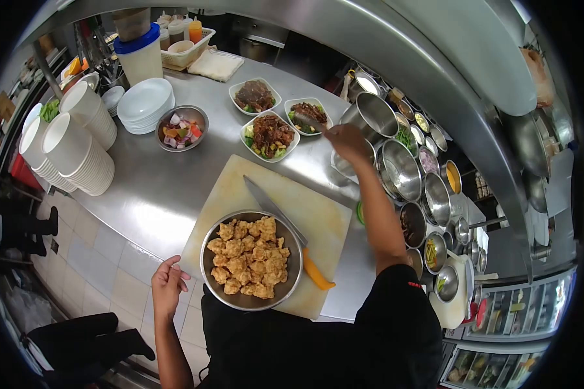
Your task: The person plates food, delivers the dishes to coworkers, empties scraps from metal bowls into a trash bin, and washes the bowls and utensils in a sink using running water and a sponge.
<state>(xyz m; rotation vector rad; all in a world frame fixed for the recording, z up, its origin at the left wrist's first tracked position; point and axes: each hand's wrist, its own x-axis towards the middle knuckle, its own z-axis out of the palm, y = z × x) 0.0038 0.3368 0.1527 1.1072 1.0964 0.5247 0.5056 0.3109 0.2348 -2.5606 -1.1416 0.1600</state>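
Note:
My right hand is closed at the right-hand white bowl of dark glazed meat and greens. It grips what looks like a metal spoon, blurred over the food. Two similar white bowls stand beside it, one at the back and one in front. My left hand hangs off the counter's front edge, holding nothing, fingers loosely bent and apart. Right of it, a steel bowl of fried battered pieces sits on the cutting board. A knife with a yellow handle lies partly behind that bowl.
Stacked white tubs and plates stand on the left. A small steel bowl holds chopped vegetables. Several steel bowls and ingredient containers crowd the right side. A folded cloth lies by a bottle basket. A metal shelf hangs overhead.

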